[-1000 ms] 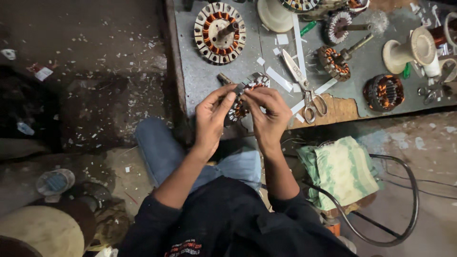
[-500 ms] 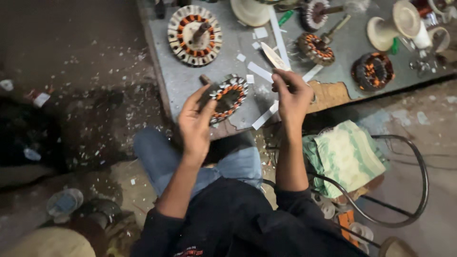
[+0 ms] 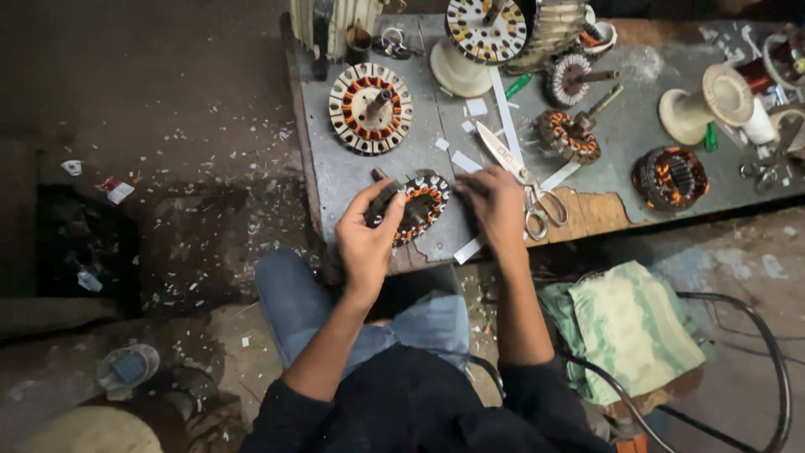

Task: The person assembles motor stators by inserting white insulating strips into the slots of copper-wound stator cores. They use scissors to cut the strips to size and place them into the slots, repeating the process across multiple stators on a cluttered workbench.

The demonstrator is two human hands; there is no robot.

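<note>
Dim workshop, dusty floor littered with white scraps; a low grey metal bench (image 3: 352,180) runs across the top of view.

Stator (image 3: 412,204): you hold it at the bench's near edge, tilted on its rim, probably so the slots face you. It looks like a dark steel ring with copper-orange windings and pale insulation tabs around them.

Left hand (image 3: 366,237): fingers clamped on the stator's rim at about 8 o'clock, steadying it.

Right hand (image 3: 496,204): at 3 o'clock of the stator, fingers curled down on the bench; whether they pinch a paper strip I cannot tell.

Scissors (image 3: 520,174) lie just beyond that hand at 1 o'clock. A second wound stator (image 3: 370,108) sits flat at 11 o'clock.
</note>
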